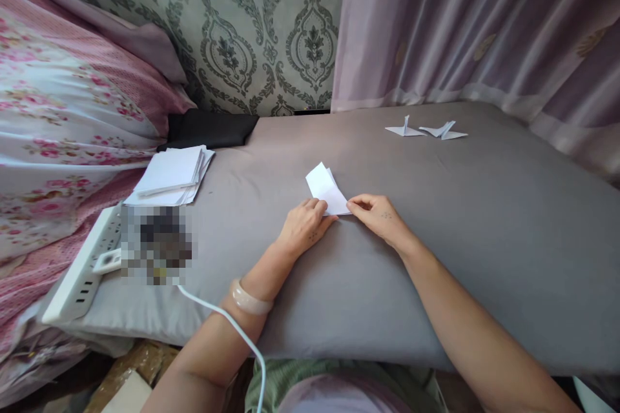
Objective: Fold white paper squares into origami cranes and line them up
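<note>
A small folded piece of white paper (328,188) lies on the grey cloth in front of me, its layers slightly apart at the top. My left hand (305,224) rests on its lower left corner, fingers curled over the edge and thumb along the bottom. With thumb and forefinger, my right hand (378,211) pinches the paper's right-hand corner. Part of the lower edge is hidden under the left fingers. Farther back on the right stand two folded paper shapes, one (405,128) beside the other (444,131), with upright points and flat wings.
A stack of white paper (170,175) lies at the left, with a black flat item (208,128) behind it. Nearer stands a white power strip (87,271) with a plug in it. A white cable (220,311) crosses over my left forearm. Curtains (436,26) hang at the right.
</note>
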Demonstrator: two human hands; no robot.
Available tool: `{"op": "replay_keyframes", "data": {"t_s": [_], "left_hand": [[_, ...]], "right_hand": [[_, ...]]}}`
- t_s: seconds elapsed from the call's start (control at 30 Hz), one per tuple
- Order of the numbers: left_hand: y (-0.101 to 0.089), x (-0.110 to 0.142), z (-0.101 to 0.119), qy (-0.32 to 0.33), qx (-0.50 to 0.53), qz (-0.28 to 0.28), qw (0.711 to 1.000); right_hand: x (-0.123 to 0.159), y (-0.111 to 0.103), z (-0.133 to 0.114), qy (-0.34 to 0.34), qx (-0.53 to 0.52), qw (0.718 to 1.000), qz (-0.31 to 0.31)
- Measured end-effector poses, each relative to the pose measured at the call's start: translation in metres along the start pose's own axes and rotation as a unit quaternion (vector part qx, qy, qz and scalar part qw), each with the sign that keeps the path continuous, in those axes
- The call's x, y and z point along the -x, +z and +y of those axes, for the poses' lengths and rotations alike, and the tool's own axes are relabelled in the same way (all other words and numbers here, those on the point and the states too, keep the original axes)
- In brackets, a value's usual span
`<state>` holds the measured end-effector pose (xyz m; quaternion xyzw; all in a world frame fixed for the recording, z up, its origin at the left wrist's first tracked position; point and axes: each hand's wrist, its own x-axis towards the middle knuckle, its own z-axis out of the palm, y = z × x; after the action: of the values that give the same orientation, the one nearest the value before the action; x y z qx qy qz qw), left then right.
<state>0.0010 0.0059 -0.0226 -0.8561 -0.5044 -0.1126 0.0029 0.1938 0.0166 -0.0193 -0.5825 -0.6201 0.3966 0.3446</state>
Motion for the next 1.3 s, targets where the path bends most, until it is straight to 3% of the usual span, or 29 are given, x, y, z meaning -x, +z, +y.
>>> {"op": "replay_keyframes", "data": {"t_s": [0.13, 0.27, 0.37, 0.47, 0.53, 0.67, 0.73, 0.9, 1.07, 1.2, 1.3], "left_hand": [[-0.001, -0.002, 0.003, -0.005, -0.014, -0.002, 1.0], [0.0, -0.002, 0.005, -0.01, -0.021, -0.002, 1.0], [0.001, -0.001, 0.004, -0.019, -0.013, 0.002, 1.0], [0.002, 0.001, 0.002, -0.023, 0.012, 0.006, 1.0], [0.0, 0.002, 0.001, -0.011, 0.027, 0.035, 0.999], [-0.008, 0.004, -0.002, 0.004, 0.003, 0.19, 0.982], [-0.011, 0.005, -0.002, 0.009, -0.027, 0.23, 0.973], [-0.012, 0.008, 0.001, 0.042, -0.058, 0.193, 0.979], [-0.019, 0.016, 0.015, 0.018, -0.039, 0.131, 0.99], [-0.026, 0.019, 0.023, -0.048, -0.047, 0.158, 0.985], [-0.026, 0.019, 0.026, -0.066, -0.07, 0.126, 0.987]], "right_hand": [[0.001, 0.001, -0.005, 0.038, -0.084, 0.996, -0.014], [0.003, -0.003, -0.011, 0.074, -0.097, 0.992, -0.033], [0.005, -0.005, -0.013, 0.059, -0.082, 0.993, -0.059], [0.007, -0.002, -0.01, -0.016, -0.017, 0.998, -0.065], [0.008, 0.001, -0.007, -0.083, 0.044, 0.995, -0.036], [0.011, 0.008, -0.002, -0.232, 0.131, 0.964, 0.015], [0.011, 0.008, 0.001, -0.296, 0.179, 0.938, 0.025], [0.008, 0.004, 0.006, -0.343, 0.293, 0.891, 0.048], [0.008, -0.001, 0.004, -0.299, 0.328, 0.894, 0.069], [0.012, -0.001, -0.003, -0.284, 0.333, 0.894, 0.093], [0.013, 0.0, -0.004, -0.292, 0.358, 0.885, 0.054]]}}
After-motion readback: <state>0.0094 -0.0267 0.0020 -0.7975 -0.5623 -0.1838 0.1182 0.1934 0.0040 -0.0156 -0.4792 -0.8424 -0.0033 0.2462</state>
